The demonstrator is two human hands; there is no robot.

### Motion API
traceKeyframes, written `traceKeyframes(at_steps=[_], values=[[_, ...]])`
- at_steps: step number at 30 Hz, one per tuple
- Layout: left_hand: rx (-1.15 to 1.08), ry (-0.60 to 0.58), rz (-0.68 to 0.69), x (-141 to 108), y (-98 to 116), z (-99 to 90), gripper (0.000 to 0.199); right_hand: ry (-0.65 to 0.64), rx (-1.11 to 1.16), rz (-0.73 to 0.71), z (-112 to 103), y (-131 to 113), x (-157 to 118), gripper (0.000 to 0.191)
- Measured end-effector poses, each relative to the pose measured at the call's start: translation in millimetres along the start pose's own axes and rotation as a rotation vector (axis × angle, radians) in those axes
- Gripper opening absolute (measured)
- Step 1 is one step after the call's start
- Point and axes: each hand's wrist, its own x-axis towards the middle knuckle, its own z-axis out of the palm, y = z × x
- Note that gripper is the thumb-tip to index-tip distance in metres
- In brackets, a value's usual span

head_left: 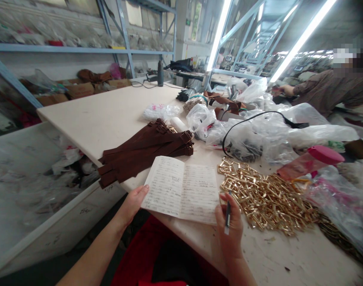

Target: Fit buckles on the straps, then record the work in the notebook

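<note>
While fingers (pixel 144 190) hold edges, open notebook (pixel 183 191) between

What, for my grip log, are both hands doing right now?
Left hand: closed on the notebook.
Right hand: holding the pen, at the notebook's right edge.

Pale worktable (pixel 89 115), blue metal shelving (pixel 80 49) past its far-left edge. Whitish walls (pixel 44 62), windows (pixel 196 20) at back. Tube lights (pixel 303 39) lit overhead, upper right.
</note>
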Motion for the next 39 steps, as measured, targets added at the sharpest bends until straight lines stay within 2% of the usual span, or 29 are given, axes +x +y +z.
traceKeyframes(at_steps=[12,18,20,22,25,27,28,30,34,37,39], values=[[-0.002,-0.007,-0.003,1,1,-0.5,0.052,0.009,-0.001,0.017,1,1,0,0.042],[0.133,-0.015,0.021,3,0,-3.9,0.05,-0.008,0.001,0.038,0,-2,0,0.041],[0.31,-0.001,0.071,2,3,-6.1,0.049,-0.01,0.005,0.041,-1,-3,0,0.041],[0.599,0.051,0.141,-1,8,-8.3,0.046,-0.009,0.01,0.046,-1,-5,0,0.04],[1.082,0.227,0.228,-9,17,-8.1,0.04,-0.008,0.011,0.046,-2,-6,0,0.041],[1.303,0.322,0.279,-15,22,-3.2,0.04,-0.012,0.012,0.034,-3,-5,0,0.041],[1.375,0.332,0.31,-18,23,1.2,0.04,-0.015,0.014,0.025,-3,-5,0,0.041],[1.457,0.261,0.39,-23,24,14.3,0.036,-0.016,0.013,0.011,-4,-4,0,0.042],[1.475,-0.057,0.55,-33,20,54.2,0.035,-0.003,0.012,-0.004,-5,-1,-2,0.042],[1.492,-0.193,0.573,-35,14,85.7,0.054,-0.012,0.03,-0.028,-7,-2,-2,0.042],[1.506,-0.21,0.559,-35,11,101.2,0.07,-0.017,0.048,-0.048,-9,-3,-3,0.042]])
